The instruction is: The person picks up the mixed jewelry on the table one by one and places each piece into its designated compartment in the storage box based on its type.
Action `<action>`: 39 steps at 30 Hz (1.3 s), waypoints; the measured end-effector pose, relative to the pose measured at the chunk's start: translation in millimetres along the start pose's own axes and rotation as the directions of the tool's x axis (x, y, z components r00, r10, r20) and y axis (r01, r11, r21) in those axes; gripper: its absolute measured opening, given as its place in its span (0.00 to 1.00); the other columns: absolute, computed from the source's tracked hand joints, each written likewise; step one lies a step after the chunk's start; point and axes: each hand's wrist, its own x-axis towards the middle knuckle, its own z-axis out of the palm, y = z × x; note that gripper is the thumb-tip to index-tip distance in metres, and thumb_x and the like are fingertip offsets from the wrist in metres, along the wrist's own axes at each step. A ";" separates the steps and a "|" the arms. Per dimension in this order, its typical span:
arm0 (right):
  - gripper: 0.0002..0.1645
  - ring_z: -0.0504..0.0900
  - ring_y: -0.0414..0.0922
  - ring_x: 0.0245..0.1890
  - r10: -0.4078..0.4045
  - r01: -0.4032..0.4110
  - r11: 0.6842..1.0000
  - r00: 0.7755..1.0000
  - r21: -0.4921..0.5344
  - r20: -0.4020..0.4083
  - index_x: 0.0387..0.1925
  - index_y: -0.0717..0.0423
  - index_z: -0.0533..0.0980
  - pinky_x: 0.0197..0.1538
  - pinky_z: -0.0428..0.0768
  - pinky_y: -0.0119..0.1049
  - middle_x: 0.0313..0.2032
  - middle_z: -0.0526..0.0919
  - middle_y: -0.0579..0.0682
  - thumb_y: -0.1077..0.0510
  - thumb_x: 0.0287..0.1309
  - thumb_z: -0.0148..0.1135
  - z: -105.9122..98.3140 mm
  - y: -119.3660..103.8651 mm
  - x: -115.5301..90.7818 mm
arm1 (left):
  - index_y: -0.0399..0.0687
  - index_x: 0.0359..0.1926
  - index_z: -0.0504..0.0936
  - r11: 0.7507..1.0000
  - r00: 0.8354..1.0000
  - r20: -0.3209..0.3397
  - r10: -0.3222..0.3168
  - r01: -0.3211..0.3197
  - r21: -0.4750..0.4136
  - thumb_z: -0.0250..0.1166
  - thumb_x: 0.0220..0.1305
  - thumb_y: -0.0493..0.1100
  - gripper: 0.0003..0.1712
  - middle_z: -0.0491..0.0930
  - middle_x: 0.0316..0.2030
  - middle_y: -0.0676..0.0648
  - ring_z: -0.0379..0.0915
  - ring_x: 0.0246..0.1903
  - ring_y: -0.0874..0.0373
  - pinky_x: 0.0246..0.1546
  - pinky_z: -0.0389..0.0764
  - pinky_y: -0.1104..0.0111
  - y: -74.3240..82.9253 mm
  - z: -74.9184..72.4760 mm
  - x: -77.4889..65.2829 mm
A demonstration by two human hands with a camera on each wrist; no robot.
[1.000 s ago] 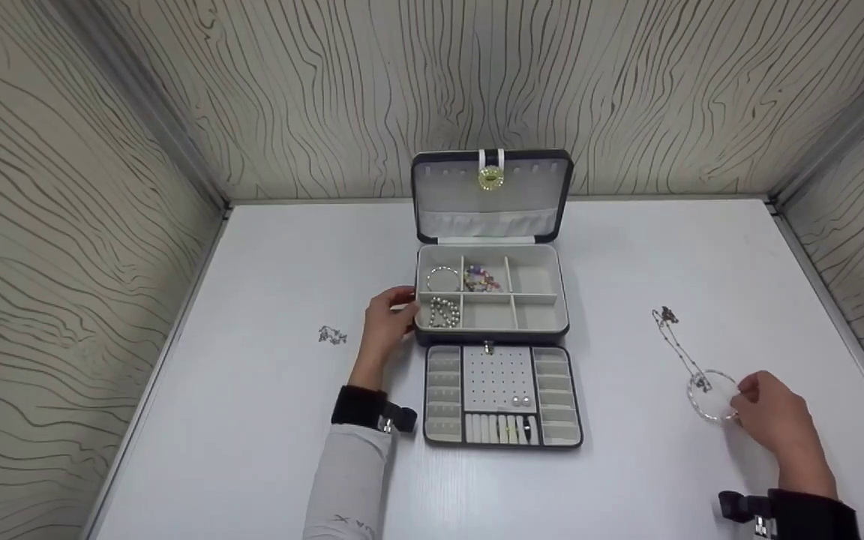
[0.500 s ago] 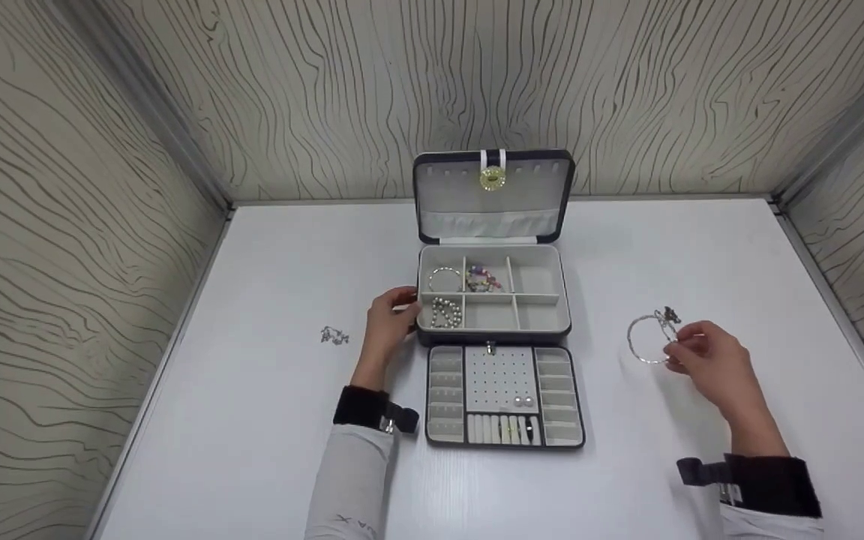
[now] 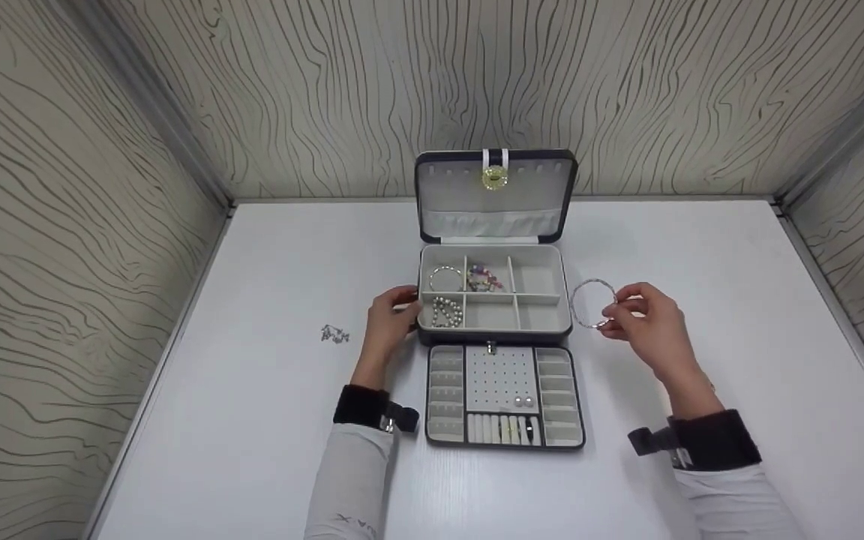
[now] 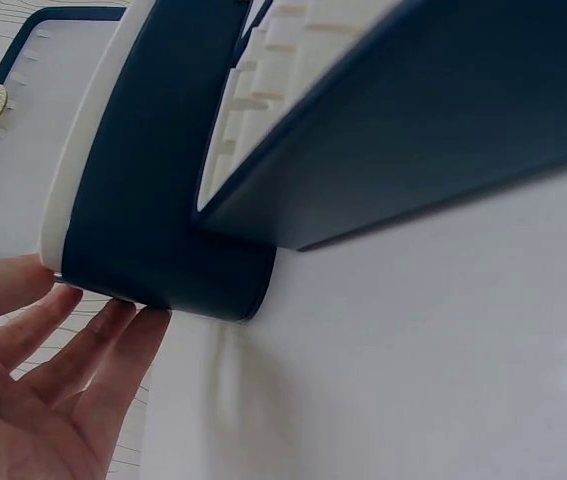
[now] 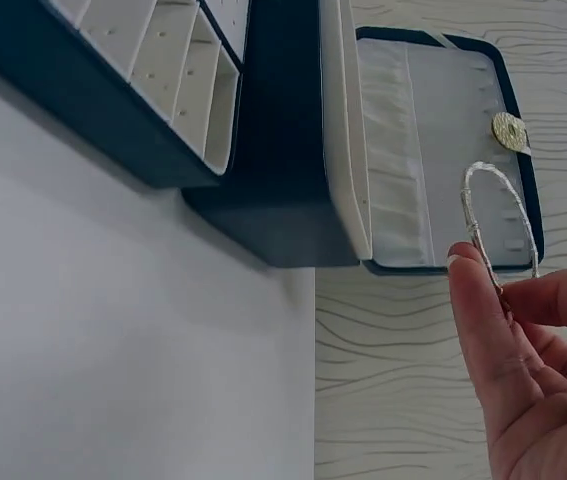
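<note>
A dark blue jewelry box [image 3: 496, 337] stands with its lid raised. My left hand [image 3: 390, 324] rests against its left side, fingers fairly straight with the tips on the wall and the thumb by the rim, as the left wrist view shows. Just right of the box, my right hand [image 3: 649, 324] pinches a thin silver bangle [image 3: 574, 304] between thumb and fingers. In the right wrist view the bangle [image 5: 471, 215] stands up from the fingertips. Inside the box, another bangle [image 3: 433, 271] lies back left, a colorful beaded bracelet [image 3: 482, 279] beside it, and a silver beaded bracelet [image 3: 447, 313] front left.
A jewelry tray [image 3: 580, 420] lies directly in front of the box, holding two pearl earrings [image 3: 523, 402] and several rings [image 3: 514, 430] in its slots. A small silver chain [image 3: 335, 334] lies on the white table [image 3: 267, 435] left of the left hand. Patterned panels [image 3: 342, 97] surround the table.
My right hand has carried the bangle left and away from me, from the right of the table to beside the box. The chain necklace there is now mostly hidden. My left hand stays put.
</note>
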 end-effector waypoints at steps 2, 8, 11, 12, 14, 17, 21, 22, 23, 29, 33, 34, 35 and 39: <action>0.10 0.86 0.43 0.29 -0.008 0.008 1.000 1.000 -0.003 0.009 0.47 0.70 0.68 0.37 0.84 0.36 0.36 0.82 0.62 0.70 0.66 0.54 8.7 -3.1 3.6 | 0.34 0.58 0.77 1.000 1.000 0.002 0.003 -0.003 -0.001 0.62 0.66 0.34 0.19 0.79 0.50 0.38 0.81 0.45 0.45 0.37 0.84 0.64 -0.3 -0.1 0.1; 0.10 0.86 0.46 0.28 -0.034 0.036 0.999 0.999 -0.038 0.030 0.46 0.69 0.70 0.34 0.84 0.35 0.37 0.82 0.65 0.69 0.64 0.56 38.8 -6.6 14.2 | 0.35 0.58 0.77 1.000 1.000 0.004 0.006 -0.006 0.017 0.61 0.67 0.35 0.20 0.79 0.51 0.38 0.81 0.45 0.46 0.37 0.84 0.64 -1.7 0.3 1.0; 0.09 0.86 0.49 0.29 -0.052 0.054 0.997 0.998 -0.052 0.039 0.45 0.68 0.71 0.33 0.84 0.35 0.37 0.81 0.67 0.70 0.64 0.56 55.1 -6.6 19.5 | 0.36 0.58 0.77 0.999 1.000 0.002 0.001 -0.001 0.034 0.61 0.67 0.35 0.19 0.79 0.51 0.39 0.81 0.44 0.47 0.37 0.83 0.65 -1.8 0.4 1.5; 0.08 0.86 0.50 0.29 -0.057 0.059 0.997 0.998 -0.054 0.038 0.44 0.68 0.70 0.33 0.84 0.35 0.38 0.81 0.67 0.70 0.64 0.56 60.6 -6.6 21.3 | 0.37 0.58 0.78 0.999 1.000 0.000 -0.001 0.001 0.038 0.61 0.67 0.35 0.19 0.79 0.51 0.39 0.81 0.44 0.48 0.37 0.83 0.65 -1.5 0.4 1.5; 0.07 0.86 0.52 0.30 -0.064 0.066 0.997 0.997 -0.048 0.034 0.44 0.67 0.70 0.34 0.84 0.35 0.38 0.81 0.68 0.71 0.64 0.55 70.8 -6.9 24.2 | 0.37 0.58 0.78 0.999 1.000 -0.002 -0.004 0.004 0.035 0.61 0.67 0.35 0.19 0.79 0.51 0.39 0.81 0.44 0.48 0.38 0.83 0.65 -0.9 0.6 1.7; 0.07 0.86 0.56 0.32 -0.077 0.079 0.995 0.997 -0.058 0.028 0.43 0.66 0.71 0.33 0.85 0.36 0.39 0.80 0.68 0.71 0.64 0.55 84.8 -7.3 28.4 | 0.38 0.58 0.78 0.999 1.000 -0.005 -0.015 0.015 0.031 0.61 0.67 0.36 0.19 0.79 0.51 0.40 0.81 0.44 0.49 0.38 0.83 0.65 0.0 0.8 1.3; 0.07 0.85 0.56 0.33 -0.128 0.135 0.979 0.990 -0.152 0.051 0.42 0.65 0.72 0.26 0.84 0.38 0.39 0.82 0.65 0.70 0.63 0.56 100.1 -6.8 33.9 | 0.37 0.59 0.77 0.999 1.000 -0.005 -0.026 0.026 0.026 0.62 0.67 0.36 0.20 0.78 0.51 0.39 0.81 0.45 0.49 0.38 0.83 0.66 -0.3 1.2 1.1; 0.06 0.85 0.55 0.31 -0.147 0.157 0.970 0.987 -0.188 0.063 0.42 0.64 0.73 0.24 0.83 0.38 0.38 0.82 0.64 0.70 0.63 0.56 103.2 -6.9 35.3 | 0.37 0.59 0.77 0.999 1.000 -0.004 -0.026 0.026 0.025 0.62 0.67 0.37 0.20 0.78 0.51 0.39 0.80 0.45 0.49 0.38 0.83 0.66 -0.4 1.3 1.3; 0.06 0.85 0.53 0.30 -0.171 0.184 0.956 0.982 -0.230 0.075 0.42 0.64 0.74 0.23 0.82 0.37 0.38 0.83 0.62 0.69 0.62 0.57 105.7 -6.6 36.8 | 0.37 0.59 0.77 0.999 1.000 -0.002 -0.024 0.024 0.024 0.62 0.67 0.37 0.20 0.78 0.51 0.39 0.80 0.45 0.48 0.39 0.83 0.66 -0.8 1.4 1.6; 0.06 0.83 0.45 0.28 -0.254 0.293 0.852 0.956 -0.434 0.146 0.41 0.62 0.77 0.31 0.80 0.41 0.35 0.84 0.55 0.67 0.61 0.60 115.2 -3.7 45.5 | 0.38 0.59 0.78 0.999 1.000 -0.002 -0.025 0.025 0.034 0.62 0.67 0.37 0.20 0.79 0.51 0.40 0.80 0.45 0.50 0.39 0.83 0.66 -1.0 1.4 2.2; 0.06 0.83 0.47 0.30 -0.242 0.305 0.816 0.952 -0.491 0.189 0.40 0.60 0.77 0.34 0.81 0.44 0.35 0.85 0.54 0.65 0.62 0.61 119.8 -1.5 47.7 | 0.37 0.58 0.78 0.999 1.000 -0.006 -0.019 0.019 0.032 0.62 0.67 0.37 0.20 0.79 0.51 0.40 0.80 0.44 0.50 0.38 0.83 0.66 -1.1 1.2 1.9; 0.06 0.83 0.48 0.30 -0.236 0.305 0.810 0.952 -0.501 0.196 0.40 0.60 0.77 0.34 0.81 0.45 0.35 0.85 0.54 0.65 0.62 0.62 120.8 -1.1 47.7 | 0.37 0.58 0.78 0.999 1.000 -0.006 -0.014 0.014 0.030 0.62 0.67 0.37 0.20 0.79 0.51 0.40 0.80 0.44 0.50 0.38 0.83 0.66 -1.2 1.2 1.7; 0.06 0.83 0.48 0.31 -0.230 0.303 0.804 0.952 -0.512 0.202 0.40 0.59 0.78 0.34 0.81 0.45 0.35 0.85 0.54 0.64 0.62 0.62 122.0 -0.7 47.9 | 0.37 0.58 0.78 1.000 1.000 -0.006 -0.010 0.010 0.027 0.62 0.67 0.37 0.20 0.79 0.51 0.39 0.80 0.44 0.50 0.38 0.83 0.66 -1.2 1.0 1.6; 0.07 0.83 0.50 0.32 -0.209 0.308 0.779 0.949 -0.546 0.237 0.41 0.59 0.78 0.32 0.81 0.44 0.35 0.85 0.54 0.64 0.61 0.62 125.7 0.7 48.1 | 0.36 0.58 0.78 1.000 1.000 0.000 0.011 -0.011 0.020 0.62 0.67 0.36 0.20 0.79 0.50 0.39 0.81 0.44 0.47 0.38 0.83 0.65 -1.3 0.6 0.4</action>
